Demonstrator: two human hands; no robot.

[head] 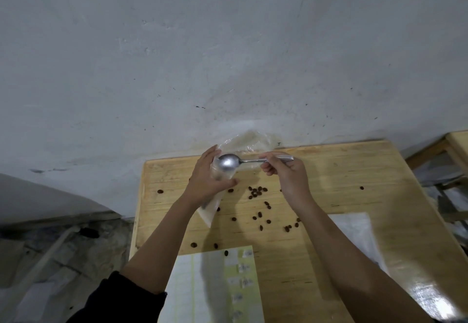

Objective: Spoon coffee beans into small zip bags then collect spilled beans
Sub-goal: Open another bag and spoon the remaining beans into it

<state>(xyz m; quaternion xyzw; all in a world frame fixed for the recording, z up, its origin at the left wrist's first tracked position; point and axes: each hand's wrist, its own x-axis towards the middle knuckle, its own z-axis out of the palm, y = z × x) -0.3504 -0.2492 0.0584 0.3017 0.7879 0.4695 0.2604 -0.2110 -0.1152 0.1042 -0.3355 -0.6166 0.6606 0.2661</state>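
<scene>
Forearms first, both stretched out from the near edge of the tabletop (342,170), over a printed sheet (202,284) lying by that near edge; up ahead the left hand (202,178) grips the zip bag (211,212) near its top, fingers (210,151) curled round one side and thumb closing on the other, the bag's body trailing down toward the near left corner; the right hand (286,173) pinches the handle of the spoon (228,163), fingers bunched tight round the metal; and here's what matters: the spoon lies level, its long axis running along the far edge, bowl pointing left, right at the bag's mouth and touching or just shy of it, I can't tell which; the bowl looks bare and shiny, so I'd judge another scoop is needed; loose coffee beans (257,192) are scattered mid-tabletop, just beneath and between the two wrists, the right hand nearer them; a bigger clear bag (253,140) sits crumpled at the far edge behind the spoon.
</scene>
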